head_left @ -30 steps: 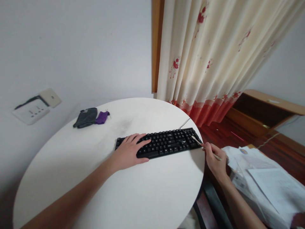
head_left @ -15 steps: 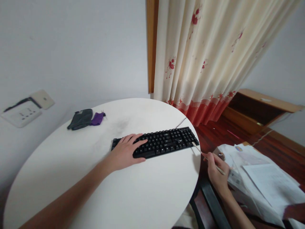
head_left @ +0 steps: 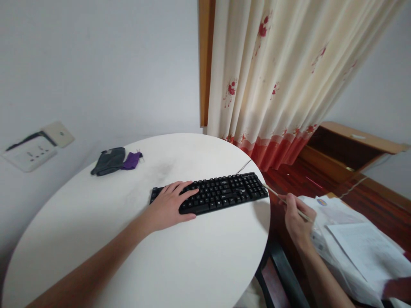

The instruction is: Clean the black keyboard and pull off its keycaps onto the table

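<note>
The fingers of the right hand are pinched shut round a thin stick, held like a pen. Its far tip meets the right end of a black keyboard. Half a second ago that tip sat lower, at the keyboard's near right corner. A second ago it lay on the end keys. The hand has since risen and swung the tip to the end edge, so the stick appears to be working round that end of the keyboard.

The left hand has not shifted. It lies flat and spread, gripping nothing, its fingers resting on the keys at the other end and pinning the keyboard to the round white table.

Beyond the stick's tip, the keyboard's cable trails off the far table edge towards a flowered curtain. Loose papers lie just beside the right wrist, one bearing a small round sticker. Well past the left fingers sit a grey cloth and a purple cloth, with a wall socket further out.

No brand or label can be read. The key legends, the print on the papers and the sticker are all too small to make out.
</note>
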A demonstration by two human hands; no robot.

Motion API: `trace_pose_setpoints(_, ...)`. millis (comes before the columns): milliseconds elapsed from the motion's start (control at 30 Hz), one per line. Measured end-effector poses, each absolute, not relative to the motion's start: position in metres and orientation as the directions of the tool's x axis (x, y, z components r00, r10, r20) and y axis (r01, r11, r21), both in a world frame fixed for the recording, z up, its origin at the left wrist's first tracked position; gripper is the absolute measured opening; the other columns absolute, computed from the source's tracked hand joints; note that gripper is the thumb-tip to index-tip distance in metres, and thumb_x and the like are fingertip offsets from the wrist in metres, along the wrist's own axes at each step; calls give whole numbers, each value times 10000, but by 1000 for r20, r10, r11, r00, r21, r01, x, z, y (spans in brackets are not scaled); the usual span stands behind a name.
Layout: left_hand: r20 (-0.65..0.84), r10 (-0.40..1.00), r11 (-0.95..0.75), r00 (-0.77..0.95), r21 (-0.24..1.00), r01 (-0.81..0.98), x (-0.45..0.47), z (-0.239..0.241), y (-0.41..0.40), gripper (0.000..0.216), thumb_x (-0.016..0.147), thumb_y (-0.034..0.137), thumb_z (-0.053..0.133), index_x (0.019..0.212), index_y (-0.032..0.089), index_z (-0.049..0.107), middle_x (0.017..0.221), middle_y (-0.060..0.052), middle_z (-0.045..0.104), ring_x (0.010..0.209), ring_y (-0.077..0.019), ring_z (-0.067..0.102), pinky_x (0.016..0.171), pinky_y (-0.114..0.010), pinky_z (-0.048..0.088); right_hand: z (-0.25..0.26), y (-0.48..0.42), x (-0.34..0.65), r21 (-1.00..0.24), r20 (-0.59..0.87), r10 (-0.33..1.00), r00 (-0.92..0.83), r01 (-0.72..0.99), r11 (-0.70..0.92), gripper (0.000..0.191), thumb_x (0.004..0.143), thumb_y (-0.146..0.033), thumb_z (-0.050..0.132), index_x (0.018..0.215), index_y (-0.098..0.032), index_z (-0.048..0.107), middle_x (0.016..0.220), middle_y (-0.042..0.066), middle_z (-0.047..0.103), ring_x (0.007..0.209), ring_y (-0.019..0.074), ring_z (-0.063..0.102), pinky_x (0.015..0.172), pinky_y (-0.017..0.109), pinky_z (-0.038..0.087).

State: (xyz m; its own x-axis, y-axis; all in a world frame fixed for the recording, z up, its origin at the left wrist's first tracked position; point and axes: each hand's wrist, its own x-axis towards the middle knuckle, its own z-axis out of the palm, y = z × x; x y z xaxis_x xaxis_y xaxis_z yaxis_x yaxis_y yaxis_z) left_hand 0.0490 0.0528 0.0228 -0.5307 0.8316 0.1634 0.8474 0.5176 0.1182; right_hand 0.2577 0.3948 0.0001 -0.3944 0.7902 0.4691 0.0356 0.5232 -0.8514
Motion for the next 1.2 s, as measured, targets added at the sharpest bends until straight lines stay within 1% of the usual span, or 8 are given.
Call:
trace_pose_setpoints(133,162,833,518,-530,112,848,48,22,53,717,772,613,642,1420,368,457,1523,-33,363,1359,-347,332,1114,-513,275,11,406,212,-847,497,750,-435,-56,529,390,883,-452,574,804,-122,766,702,61,711,620,186,627,584,270,452)
trace_pose_setpoints(200,156,833,520,-532,109,847,48,22,53,724,768,609,649,1422,367,454,1525,-35,359,1367,-347,322,1118,-514,273,11,412,192,-851,493,737,-462,-80,519,397,881,-451,573,790,-116,766,692,59,710,617,186,627,582,268,443)
trace_pose_setpoints(367,147,831,523,-537,123,843,50,23,53,723,779,616,637,1431,375,439,1532,-29,349,1376,-349,310,1123,-519,270,5,418,172,-836,477,683,-553,-47,546,403,876,-436,576,706,-116,752,634,38,688,555,161,580,545,261,388)
trace_pose_setpoints(600,160,828,520,-537,137,843,50,21,52,717,770,601,655,1421,379,452,1531,-22,352,1373,-351,310,1122,-522,264,-2,414,191,-833,462,693,-554,-3,553,413,898,-435,556,746,-107,754,564,21,633,534,147,548,530,253,368)
trace_pose_setpoints(767,152,827,526,-542,133,840,49,21,53,719,773,624,639,1422,376,452,1534,-23,348,1371,-350,312,1124,-525,259,-9,412,204,-857,419,726,-545,26,515,433,899,-460,553,816,-94,767,597,46,662,571,167,589,541,255,397)
trace_pose_setpoints(1000,152,827,528,-541,120,841,50,23,53,716,778,616,638,1425,378,445,1536,-28,345,1367,-345,321,1116,-520,273,-23,410,227,-883,361,768,-529,73,465,474,890,-516,546,889,-100,774,615,52,679,583,193,616,517,264,421)
trace_pose_setpoints(1133,150,827,529,-541,115,841,49,23,53,721,772,615,643,1425,381,447,1532,-29,352,1365,-346,327,1114,-523,274,-23,401,242,-897,344,789,-509,70,436,486,865,-541,566,851,-102,773,685,78,716,637,215,652,556,277,469)
trace_pose_setpoints(1200,155,828,527,-539,117,842,48,22,53,721,769,614,645,1423,379,451,1530,-27,356,1364,-347,329,1115,-519,275,-21,397,249,-888,353,792,-497,88,451,494,863,-545,565,822,-99,773,691,88,719,627,212,646,556,277,469)
